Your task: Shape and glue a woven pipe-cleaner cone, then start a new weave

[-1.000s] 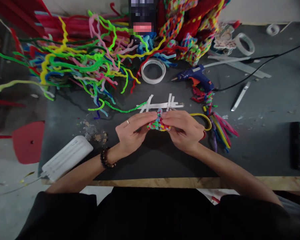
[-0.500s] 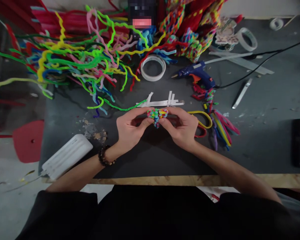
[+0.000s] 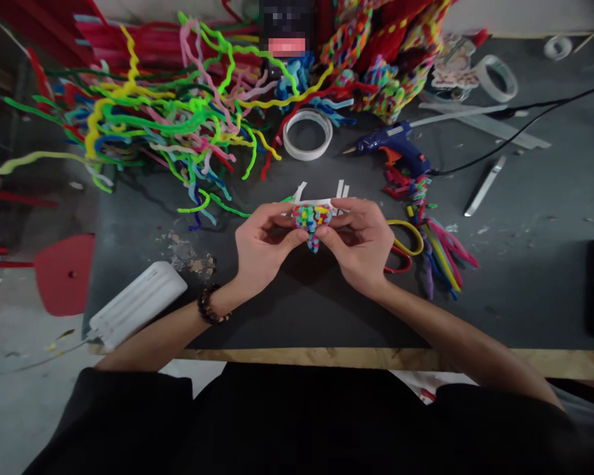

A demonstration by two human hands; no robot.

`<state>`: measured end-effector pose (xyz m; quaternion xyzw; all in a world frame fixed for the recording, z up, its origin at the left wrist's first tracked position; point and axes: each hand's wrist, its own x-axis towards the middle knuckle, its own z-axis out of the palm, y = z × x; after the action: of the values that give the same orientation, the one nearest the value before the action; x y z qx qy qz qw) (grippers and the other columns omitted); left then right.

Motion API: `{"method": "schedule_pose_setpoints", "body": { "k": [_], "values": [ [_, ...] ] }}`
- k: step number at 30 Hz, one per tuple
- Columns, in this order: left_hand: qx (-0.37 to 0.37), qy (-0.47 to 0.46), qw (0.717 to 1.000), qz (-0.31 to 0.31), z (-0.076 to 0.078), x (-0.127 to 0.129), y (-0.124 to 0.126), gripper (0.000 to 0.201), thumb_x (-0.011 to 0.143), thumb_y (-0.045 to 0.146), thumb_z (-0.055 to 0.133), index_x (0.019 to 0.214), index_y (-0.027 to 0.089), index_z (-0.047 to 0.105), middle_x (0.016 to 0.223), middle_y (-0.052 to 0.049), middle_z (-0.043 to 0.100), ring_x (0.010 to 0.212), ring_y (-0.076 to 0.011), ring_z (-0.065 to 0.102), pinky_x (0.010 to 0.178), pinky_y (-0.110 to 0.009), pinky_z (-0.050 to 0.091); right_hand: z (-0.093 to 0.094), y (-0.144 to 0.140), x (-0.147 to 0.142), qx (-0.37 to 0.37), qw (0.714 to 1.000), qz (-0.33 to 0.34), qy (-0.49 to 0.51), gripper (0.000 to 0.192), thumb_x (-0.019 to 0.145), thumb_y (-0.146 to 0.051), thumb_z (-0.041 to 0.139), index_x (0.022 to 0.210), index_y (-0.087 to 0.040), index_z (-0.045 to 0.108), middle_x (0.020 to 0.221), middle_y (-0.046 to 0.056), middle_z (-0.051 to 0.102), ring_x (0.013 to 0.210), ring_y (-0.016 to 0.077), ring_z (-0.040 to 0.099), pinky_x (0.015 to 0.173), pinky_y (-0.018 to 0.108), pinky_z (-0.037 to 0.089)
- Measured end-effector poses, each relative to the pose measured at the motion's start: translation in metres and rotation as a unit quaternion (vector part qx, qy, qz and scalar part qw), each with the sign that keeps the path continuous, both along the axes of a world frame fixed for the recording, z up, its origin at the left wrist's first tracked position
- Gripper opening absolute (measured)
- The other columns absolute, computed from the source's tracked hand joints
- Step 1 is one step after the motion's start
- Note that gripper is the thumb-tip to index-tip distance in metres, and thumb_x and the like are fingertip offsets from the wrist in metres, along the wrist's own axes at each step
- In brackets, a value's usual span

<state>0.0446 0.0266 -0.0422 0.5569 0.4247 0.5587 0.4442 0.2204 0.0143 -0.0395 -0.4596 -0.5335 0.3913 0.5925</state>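
Between my two hands is a small multicoloured piece of braided pipe cleaners (image 3: 312,216), wide at the top with a narrow stem pointing down. My left hand (image 3: 264,241) pinches its left side, thumb near the middle. On the right side my right hand (image 3: 360,244) grips it the same way, its thumb close to the other thumb. Just behind the fingers lie white strips (image 3: 342,189) and a green pipe cleaner (image 3: 230,206). Beside my right hand are scissors with yellow and red handles (image 3: 409,237), partly hidden by the hand.
A tangle of pipe cleaners (image 3: 153,119) covers the back left. Rolls of tape (image 3: 306,156), a blue glue gun (image 3: 393,142) with its cord, and a silver cutter-like tool (image 3: 484,187) lie behind. A white power strip-like box (image 3: 138,300) is at left; bundled pipe cleaners (image 3: 442,254) lie right.
The braided piece has tilted in my hands, so more of its patterned face shows. Both hands have risen slightly. The whole view has shifted a little.
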Motion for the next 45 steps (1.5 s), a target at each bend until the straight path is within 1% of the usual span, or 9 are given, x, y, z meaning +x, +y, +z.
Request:
{"method": "schedule_pose_setpoints", "body": {
  "k": [7,12,21,29,32,35,39,42,45],
  "values": [
    [-0.021,-0.024,0.999,-0.008,-0.007,-0.003,0.002,0.044,0.074,0.034,0.096,0.114,0.024,0.078,0.104,-0.003,0.081,0.095,-0.0158,0.078,0.086,-0.028,0.066,-0.010,0.004,0.008,0.018,0.997,0.068,-0.006,0.041,0.085,-0.036,0.088,0.122,-0.028,0.074,0.112,0.002,0.080,0.098,0.0170,0.078,0.076,0.027,0.068],
    [0.005,-0.007,1.000,-0.018,-0.004,-0.004,0.002,0.050,0.075,0.033,0.096,0.119,0.023,0.075,0.103,-0.003,0.080,0.091,-0.0156,0.078,0.084,-0.028,0.065,-0.014,0.004,0.010,0.005,0.998,0.068,-0.003,0.045,0.078,-0.047,0.091,0.116,-0.026,0.076,0.107,0.002,0.079,0.094,0.0179,0.077,0.078,0.030,0.069],
    [0.026,0.011,1.000,-0.002,0.001,-0.006,-0.002,0.046,0.068,0.042,0.098,0.102,0.021,0.076,0.089,0.000,0.079,0.079,-0.0125,0.075,0.074,-0.023,0.064,-0.007,0.002,0.011,-0.007,0.996,0.090,0.001,0.044,0.078,-0.041,0.092,0.117,-0.028,0.078,0.104,0.001,0.080,0.092,0.0168,0.078,0.077,0.028,0.069],
    [0.054,0.029,0.998,0.017,0.005,-0.004,-0.006,0.051,0.067,0.049,0.097,0.104,0.022,0.074,0.082,0.003,0.074,0.073,-0.0103,0.072,0.065,-0.019,0.060,-0.004,0.000,0.010,0.011,0.994,0.101,-0.030,0.044,0.082,-0.042,0.089,0.120,-0.026,0.075,0.105,0.001,0.080,0.093,0.0166,0.079,0.082,0.029,0.069],
    [0.039,0.035,0.999,0.012,0.005,-0.005,-0.005,0.056,0.070,0.052,0.094,0.114,0.024,0.074,0.090,0.000,0.076,0.078,-0.0120,0.073,0.070,-0.022,0.062,-0.004,0.000,0.009,0.004,0.996,0.093,-0.019,0.052,0.081,-0.041,0.090,0.127,-0.026,0.069,0.107,0.002,0.081,0.095,0.0177,0.080,0.080,0.030,0.069],
    [0.017,0.035,0.999,-0.002,0.002,-0.006,-0.003,0.060,0.077,0.055,0.090,0.127,0.027,0.071,0.111,-0.005,0.077,0.089,-0.0152,0.075,0.077,-0.025,0.064,-0.003,0.001,0.007,0.037,0.997,0.052,-0.037,0.042,0.083,-0.035,0.089,0.120,-0.027,0.069,0.108,0.002,0.081,0.096,0.0187,0.080,0.083,0.032,0.069],
    [-0.007,0.017,1.000,0.002,-0.002,-0.008,-0.006,0.043,0.092,0.053,0.078,0.127,0.029,0.075,0.117,-0.005,0.078,0.096,-0.0176,0.077,0.079,-0.028,0.066,-0.001,0.003,0.007,0.132,0.979,0.034,-0.151,0.017,0.088,-0.022,0.082,0.103,-0.029,0.077,0.111,0.000,0.082,0.101,0.0199,0.079,0.094,0.040,0.066],
    [-0.026,0.040,0.999,0.019,0.002,-0.010,-0.010,0.033,0.101,0.049,0.067,0.125,0.028,0.078,0.111,-0.004,0.081,0.094,-0.0181,0.078,0.081,-0.031,0.067,0.000,0.003,0.009,0.156,0.974,0.032,-0.161,0.029,0.086,-0.013,0.080,0.110,-0.029,0.077,0.116,0.001,0.082,0.105,0.0216,0.079,0.096,0.042,0.066],
    [0.049,0.119,0.991,0.025,0.011,-0.012,-0.012,0.024,0.097,0.038,0.075,0.118,0.028,0.081,0.106,-0.003,0.083,0.093,-0.0175,0.078,0.085,-0.031,0.066,0.000,0.003,0.011,0.185,0.970,0.028,-0.156,0.049,0.083,-0.008,0.078,0.126,-0.029,0.073,0.118,0.004,0.081,0.105,0.0229,0.079,0.092,0.042,0.067]
  ]
}}
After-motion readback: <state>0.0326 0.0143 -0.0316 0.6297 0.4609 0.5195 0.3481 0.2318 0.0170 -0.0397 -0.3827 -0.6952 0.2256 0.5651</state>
